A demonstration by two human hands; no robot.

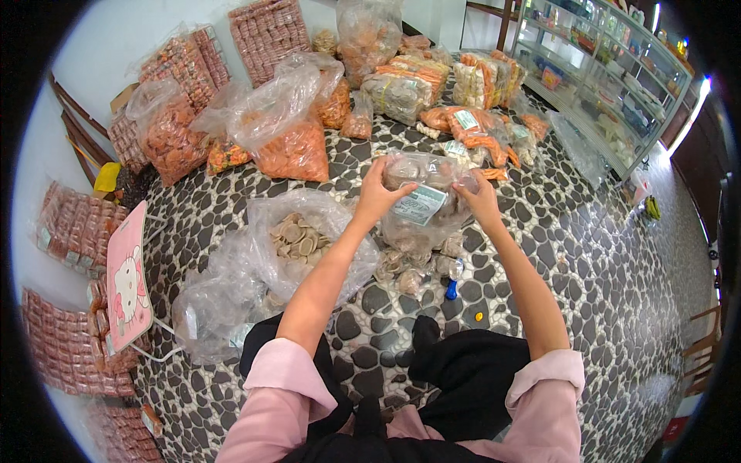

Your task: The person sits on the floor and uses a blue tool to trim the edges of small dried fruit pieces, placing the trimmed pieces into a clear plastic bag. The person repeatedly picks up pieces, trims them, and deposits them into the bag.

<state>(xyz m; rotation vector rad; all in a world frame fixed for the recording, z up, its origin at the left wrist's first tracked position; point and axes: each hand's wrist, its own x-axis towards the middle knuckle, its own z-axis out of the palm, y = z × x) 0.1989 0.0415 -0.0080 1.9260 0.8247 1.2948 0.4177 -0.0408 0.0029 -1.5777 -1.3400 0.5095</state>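
Observation:
Between my left hand (383, 188) and my right hand (479, 194) is a clear plastic bag (431, 173) with grey-brown round pieces inside. Each hand grips one side of it, thumbs toward me. A green-and-white label (421, 204) with writing shows through the front of the bag. Just below it on the floor lie several small knotted plastic packets (411, 282) and a small blue object (451, 289). Left of these, a large open plastic bag (347, 283) spreads around a heap of thin grey-brown discs (300, 236).
Crumpled plastic bags (208, 312) lie beside a folding table (128, 278) tipped on its side. Large bags of orange chips (292, 147) and tied bundles of packets (399, 95) stand ahead. A glass display cabinet (602, 81) stands at the right, on the pebble-patterned floor (613, 289).

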